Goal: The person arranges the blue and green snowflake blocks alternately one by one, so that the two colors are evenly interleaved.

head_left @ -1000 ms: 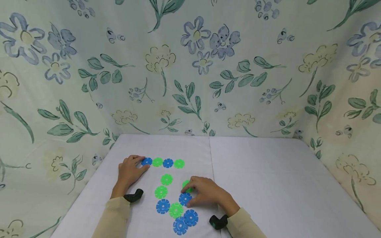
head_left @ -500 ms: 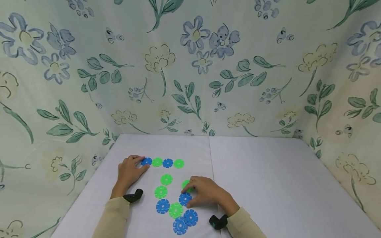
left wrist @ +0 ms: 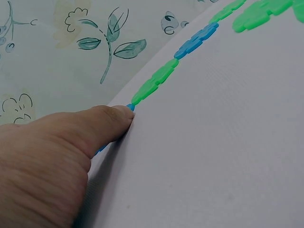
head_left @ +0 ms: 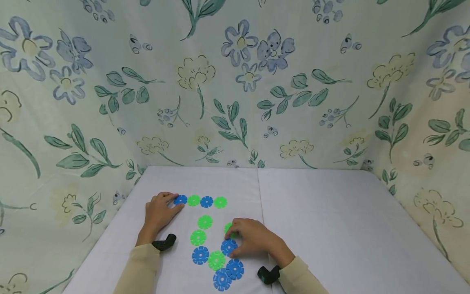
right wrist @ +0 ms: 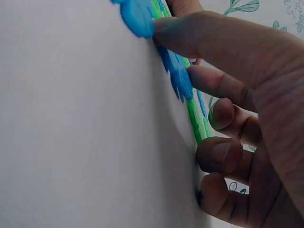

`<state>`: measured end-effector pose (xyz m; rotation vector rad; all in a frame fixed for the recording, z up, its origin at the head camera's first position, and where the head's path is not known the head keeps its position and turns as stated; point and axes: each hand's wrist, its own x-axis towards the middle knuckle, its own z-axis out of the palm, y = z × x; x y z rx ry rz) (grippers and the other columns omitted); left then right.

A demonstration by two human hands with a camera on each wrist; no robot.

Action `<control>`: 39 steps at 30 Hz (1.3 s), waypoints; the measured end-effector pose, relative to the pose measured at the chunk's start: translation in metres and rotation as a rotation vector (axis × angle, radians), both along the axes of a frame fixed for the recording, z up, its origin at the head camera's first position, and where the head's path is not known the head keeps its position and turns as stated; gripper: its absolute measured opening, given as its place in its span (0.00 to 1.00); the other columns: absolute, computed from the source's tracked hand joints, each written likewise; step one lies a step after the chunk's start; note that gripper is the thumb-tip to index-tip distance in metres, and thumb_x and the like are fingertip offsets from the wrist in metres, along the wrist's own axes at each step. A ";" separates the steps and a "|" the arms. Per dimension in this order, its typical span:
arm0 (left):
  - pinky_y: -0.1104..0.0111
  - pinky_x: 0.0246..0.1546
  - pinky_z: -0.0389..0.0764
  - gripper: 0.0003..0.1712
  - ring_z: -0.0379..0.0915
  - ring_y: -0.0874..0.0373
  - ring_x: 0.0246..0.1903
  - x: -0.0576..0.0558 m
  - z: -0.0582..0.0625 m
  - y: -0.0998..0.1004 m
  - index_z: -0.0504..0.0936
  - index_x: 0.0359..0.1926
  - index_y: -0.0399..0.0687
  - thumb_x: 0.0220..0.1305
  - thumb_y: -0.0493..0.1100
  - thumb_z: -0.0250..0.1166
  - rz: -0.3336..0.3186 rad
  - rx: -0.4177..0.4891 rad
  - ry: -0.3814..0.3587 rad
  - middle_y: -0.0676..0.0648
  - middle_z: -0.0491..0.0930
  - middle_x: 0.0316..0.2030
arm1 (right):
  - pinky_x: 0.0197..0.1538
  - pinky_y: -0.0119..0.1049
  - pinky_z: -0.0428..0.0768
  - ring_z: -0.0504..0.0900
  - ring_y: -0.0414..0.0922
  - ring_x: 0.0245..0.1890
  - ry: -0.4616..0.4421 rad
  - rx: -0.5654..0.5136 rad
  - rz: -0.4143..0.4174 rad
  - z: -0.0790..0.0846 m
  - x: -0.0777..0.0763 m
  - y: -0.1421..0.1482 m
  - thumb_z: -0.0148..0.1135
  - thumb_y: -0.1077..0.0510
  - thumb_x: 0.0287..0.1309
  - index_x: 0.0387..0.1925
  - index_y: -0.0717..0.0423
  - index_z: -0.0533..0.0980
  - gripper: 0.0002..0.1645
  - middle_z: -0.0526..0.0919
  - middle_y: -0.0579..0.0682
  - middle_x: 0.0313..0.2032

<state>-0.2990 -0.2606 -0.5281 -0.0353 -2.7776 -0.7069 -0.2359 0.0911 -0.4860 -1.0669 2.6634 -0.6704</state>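
Notched, flower-shaped plastic discs in blue and green lie on a white cloth. At the far left, my left hand [head_left: 159, 213] pinches the blue disc [head_left: 180, 199] that ends a row of alternating colours, thumb and index finger at its edges. In the left wrist view the thumb hides most of that disc. My right hand [head_left: 254, 237] grips another blue disc [head_left: 229, 247] between thumb and index finger; the right wrist view shows this blue disc [right wrist: 181, 81] tilted between them. Beneath the right fingers a green disc [head_left: 228, 228] is partly hidden.
The row continues with a green disc [head_left: 193, 200], a blue disc [head_left: 207, 201] and a green disc [head_left: 220, 202]. Several loose discs lie nearer, including two overlapping blue ones [head_left: 222, 279]. Flowered curtains [head_left: 235, 122] stand behind and beside the white-covered table [head_left: 330, 228].
The right hand's blue disc has shifted very slightly, with the fingers barely moving. My left hand stays in place on its disc.
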 end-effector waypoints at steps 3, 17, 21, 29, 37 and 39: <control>0.44 0.54 0.64 0.33 0.70 0.40 0.59 0.000 0.000 0.000 0.81 0.63 0.52 0.61 0.61 0.69 0.001 -0.004 0.000 0.40 0.76 0.61 | 0.42 0.28 0.72 0.72 0.29 0.35 0.016 -0.002 0.011 -0.001 0.000 -0.001 0.80 0.36 0.41 0.43 0.29 0.84 0.23 0.76 0.29 0.38; 0.44 0.54 0.64 0.33 0.70 0.40 0.59 -0.002 -0.003 -0.001 0.80 0.63 0.53 0.61 0.62 0.69 0.007 -0.010 -0.007 0.40 0.75 0.62 | 0.42 0.28 0.76 0.75 0.26 0.34 0.222 0.009 0.097 -0.002 0.002 -0.003 0.76 0.35 0.42 0.42 0.31 0.84 0.22 0.81 0.28 0.41; 0.44 0.53 0.64 0.33 0.71 0.40 0.58 -0.003 -0.004 -0.002 0.80 0.63 0.53 0.60 0.62 0.69 0.004 -0.016 0.002 0.40 0.76 0.61 | 0.41 0.29 0.76 0.74 0.26 0.33 0.249 0.005 0.089 -0.003 0.002 -0.003 0.76 0.33 0.42 0.41 0.31 0.83 0.22 0.81 0.27 0.40; 0.44 0.54 0.64 0.33 0.70 0.40 0.59 -0.002 -0.003 -0.001 0.81 0.62 0.54 0.60 0.62 0.69 0.006 -0.015 0.000 0.40 0.76 0.61 | 0.36 0.22 0.73 0.75 0.27 0.29 0.273 -0.065 0.084 -0.003 0.001 -0.003 0.76 0.35 0.41 0.40 0.34 0.83 0.22 0.82 0.28 0.36; 0.43 0.54 0.64 0.33 0.70 0.39 0.59 -0.001 -0.001 -0.001 0.80 0.63 0.53 0.61 0.62 0.69 0.004 -0.015 -0.002 0.40 0.75 0.61 | 0.37 0.19 0.73 0.77 0.27 0.30 0.309 -0.117 0.082 -0.001 0.001 -0.002 0.76 0.36 0.41 0.41 0.36 0.84 0.23 0.84 0.28 0.36; 0.43 0.54 0.64 0.33 0.70 0.39 0.59 -0.001 -0.001 -0.001 0.80 0.63 0.52 0.61 0.62 0.69 0.004 -0.013 -0.002 0.39 0.75 0.61 | 0.35 0.18 0.71 0.77 0.27 0.30 0.324 -0.137 0.095 -0.001 0.001 -0.002 0.76 0.36 0.42 0.42 0.37 0.85 0.23 0.85 0.29 0.37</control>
